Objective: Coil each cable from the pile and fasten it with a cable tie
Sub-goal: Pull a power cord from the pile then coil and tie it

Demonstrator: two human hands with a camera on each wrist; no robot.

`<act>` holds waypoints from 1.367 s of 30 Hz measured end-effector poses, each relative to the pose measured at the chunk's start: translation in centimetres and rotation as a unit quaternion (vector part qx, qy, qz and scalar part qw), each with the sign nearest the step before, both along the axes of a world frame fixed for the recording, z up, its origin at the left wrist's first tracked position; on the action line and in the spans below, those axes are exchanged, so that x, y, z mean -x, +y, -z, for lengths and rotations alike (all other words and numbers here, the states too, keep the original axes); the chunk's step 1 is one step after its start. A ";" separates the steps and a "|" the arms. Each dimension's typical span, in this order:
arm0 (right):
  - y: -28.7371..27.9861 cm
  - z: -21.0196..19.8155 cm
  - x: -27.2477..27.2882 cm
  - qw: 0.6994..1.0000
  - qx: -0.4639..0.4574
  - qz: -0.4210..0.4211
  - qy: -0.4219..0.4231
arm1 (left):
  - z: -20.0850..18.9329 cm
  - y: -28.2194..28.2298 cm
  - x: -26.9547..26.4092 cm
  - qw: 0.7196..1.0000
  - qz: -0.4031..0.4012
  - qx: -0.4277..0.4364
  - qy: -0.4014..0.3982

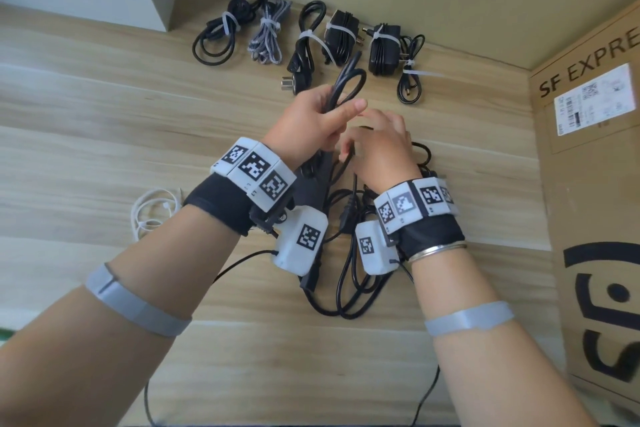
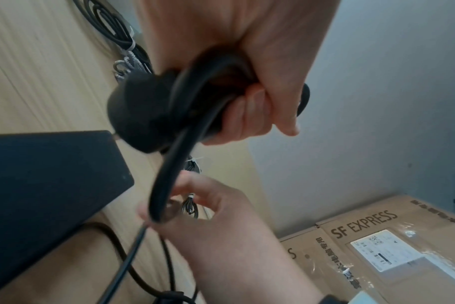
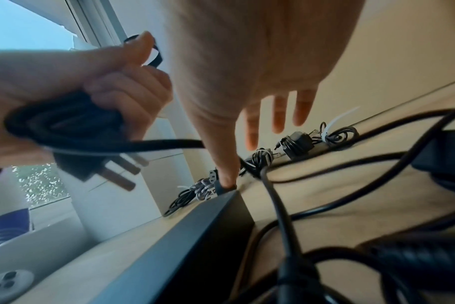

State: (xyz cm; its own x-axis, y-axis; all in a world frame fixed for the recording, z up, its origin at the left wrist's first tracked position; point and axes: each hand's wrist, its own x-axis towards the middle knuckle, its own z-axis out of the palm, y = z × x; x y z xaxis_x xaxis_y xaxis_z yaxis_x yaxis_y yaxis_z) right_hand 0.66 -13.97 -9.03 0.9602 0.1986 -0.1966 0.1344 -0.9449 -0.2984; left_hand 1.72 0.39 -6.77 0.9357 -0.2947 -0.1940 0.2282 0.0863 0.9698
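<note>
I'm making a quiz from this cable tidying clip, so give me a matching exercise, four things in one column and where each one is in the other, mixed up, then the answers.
Things:
1. black power cable
2. white cable
3. cardboard box
4. grey braided cable

Places or states:
A. tied, in the row at the back of the table
B. gripped as loops in the left hand
C. standing at the table's right edge
D. lying on the table left of the left wrist

Pairs: 1-B, 2-D, 3-C, 4-A
</note>
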 end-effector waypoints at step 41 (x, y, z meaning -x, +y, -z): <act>-1.1 -3.5 -0.2 0.973 -0.205 0.084 0.061 | 2.6 -2.4 -0.2 0.989 0.004 -0.125 -0.077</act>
